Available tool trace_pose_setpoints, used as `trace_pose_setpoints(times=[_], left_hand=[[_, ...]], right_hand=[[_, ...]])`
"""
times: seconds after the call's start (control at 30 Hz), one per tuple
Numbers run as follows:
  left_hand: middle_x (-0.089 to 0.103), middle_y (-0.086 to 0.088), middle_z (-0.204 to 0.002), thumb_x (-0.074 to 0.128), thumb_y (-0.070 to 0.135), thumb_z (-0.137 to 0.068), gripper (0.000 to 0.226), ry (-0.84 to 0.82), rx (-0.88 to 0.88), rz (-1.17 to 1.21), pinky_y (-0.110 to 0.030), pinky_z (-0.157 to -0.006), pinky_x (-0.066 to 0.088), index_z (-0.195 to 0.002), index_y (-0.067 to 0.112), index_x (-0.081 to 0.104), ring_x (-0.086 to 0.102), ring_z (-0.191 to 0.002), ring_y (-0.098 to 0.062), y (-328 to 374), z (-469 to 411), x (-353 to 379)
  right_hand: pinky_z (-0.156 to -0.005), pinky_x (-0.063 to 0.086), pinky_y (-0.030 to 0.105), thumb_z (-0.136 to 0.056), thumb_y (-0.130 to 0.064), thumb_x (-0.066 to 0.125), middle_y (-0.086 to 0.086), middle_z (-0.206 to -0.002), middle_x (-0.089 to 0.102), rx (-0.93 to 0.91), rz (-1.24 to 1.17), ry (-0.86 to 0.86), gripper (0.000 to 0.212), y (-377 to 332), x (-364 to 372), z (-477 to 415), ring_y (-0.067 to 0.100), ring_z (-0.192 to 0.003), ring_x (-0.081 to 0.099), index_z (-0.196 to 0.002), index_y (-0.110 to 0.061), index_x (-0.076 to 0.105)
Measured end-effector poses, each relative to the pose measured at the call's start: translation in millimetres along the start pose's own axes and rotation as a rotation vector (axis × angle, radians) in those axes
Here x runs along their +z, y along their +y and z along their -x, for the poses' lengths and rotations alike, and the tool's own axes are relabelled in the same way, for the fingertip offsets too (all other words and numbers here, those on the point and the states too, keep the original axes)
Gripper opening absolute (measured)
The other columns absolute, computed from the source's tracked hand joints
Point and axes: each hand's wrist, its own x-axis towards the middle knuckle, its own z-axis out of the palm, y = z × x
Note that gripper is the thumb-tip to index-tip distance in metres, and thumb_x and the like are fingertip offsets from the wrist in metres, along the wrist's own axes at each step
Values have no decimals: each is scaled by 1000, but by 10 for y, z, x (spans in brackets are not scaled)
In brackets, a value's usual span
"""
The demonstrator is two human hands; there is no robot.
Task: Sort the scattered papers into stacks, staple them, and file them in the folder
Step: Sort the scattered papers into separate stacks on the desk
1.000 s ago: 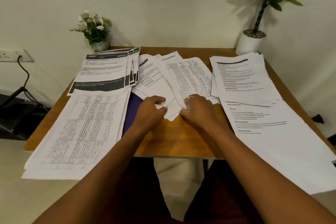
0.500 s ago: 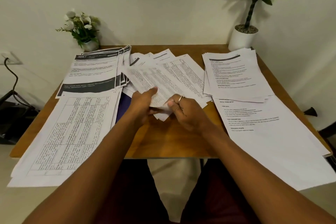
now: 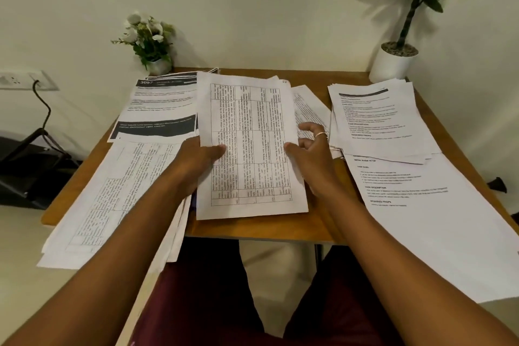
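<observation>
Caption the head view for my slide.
Left hand and right hand hold gridded papers over the desk.

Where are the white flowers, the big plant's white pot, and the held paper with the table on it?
white flowers [image 3: 134, 19], head view, on a top blossom.
white plant pot [image 3: 391, 67], head view, on its front wall.
table-printed sheet [image 3: 248, 132], head view, on the page's middle.
</observation>
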Motion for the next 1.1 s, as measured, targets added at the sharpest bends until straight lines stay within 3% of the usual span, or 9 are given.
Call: trace_pose_setpoints(times=[0.13, 0.23, 0.37, 0.53, 0.63, 0.77, 0.93, 1.0, 1.1], left_hand=[[65, 15, -100, 66, 29, -99, 32, 107, 30, -70, -32, -73, 55, -130, 24, 59, 63, -83, -8, 22, 82, -264], [65, 10, -112, 69, 32, -96, 41, 216, 60, -174, -24, -59, 48, -134, 23, 58, 64, -82, -8, 44, 158, -593], [66, 5, -123, 74, 30, -92, 54, 321, 129, -343, -32, -75, 55, -141, 28, 53, 68, -97, -15, -15, 275, -1195], [63, -16, -132, 75, 19, -90, 52, 364, 20, -722, -39, -92, 43, -138, 11, 56, 59, -118, -35, -242, 323, -1746], [64, -18, -130, 74, 23, -90, 57, 394, -69, -827, -47, -93, 48, -142, 14, 50, 61, -116, -40, -446, 320, -1830], [52, -20, -139, 69, 28, -92, 67, 496, -84, -1059, -59, -102, 40, -149, 18, 36, 47, -128, -44, -541, 276, -1715], [40, -17, -150, 73, 23, -89, 69, 563, 129, -1106, -60, -111, 29, -150, 20, 42, 33, -136, -43, -405, 203, -1315], [41, -14, -152, 74, 27, -89, 64, 480, 202, -1023, -58, -113, 29, -147, 22, 47, 34, -139, -39, -369, 137, -1064], [52, -10, -141, 78, 27, -86, 55, 305, 316, -831, -50, -109, 38, -137, 22, 58, 46, -131, -33, -338, 49, -630]], right_hand=[[-76, 59, 32, -94, -17, 65, -5, -101, 74, -95, 84, -20, 10, 1, 325, 37, 16, -92, 71, -101, -23, 66], [-77, 58, 31, -96, -14, 63, -7, -100, 75, -88, 50, -118, 13, -80, 614, 100, 17, -89, 72, -102, -19, 74], [-82, 62, 33, -97, -14, 63, -2, -108, 76, -48, 38, -278, 15, -137, 1050, 196, 13, -94, 74, -103, -14, 77], [-60, 49, 15, -97, -23, 62, 1, -110, 75, -142, 343, -526, 27, -48, 1552, 419, 3, -66, 65, -121, -15, 72], [-69, 45, 15, -96, -27, 62, 0, -120, 72, -194, 489, -590, 36, 19, 1684, 476, 1, -82, 61, -129, -16, 68], [-72, 48, 14, -97, -32, 62, -9, -101, 70, -230, 504, -519, 31, -11, 1589, 472, 0, -85, 62, -124, -18, 70], [-65, 44, 15, -93, -26, 64, -21, -80, 57, -334, 577, -167, 16, -8, 1035, 186, -4, -69, 55, -106, -24, 74], [-84, 52, 31, -89, -34, 69, -10, -104, 63, -329, 748, -40, 23, 64, 738, 29, 7, -96, 58, -111, -28, 71], [-106, 37, 45, -84, -44, 73, 1, -140, 52, -197, 1029, 14, 50, 161, 297, -87, 23, -128, 43, -129, -28, 62]])
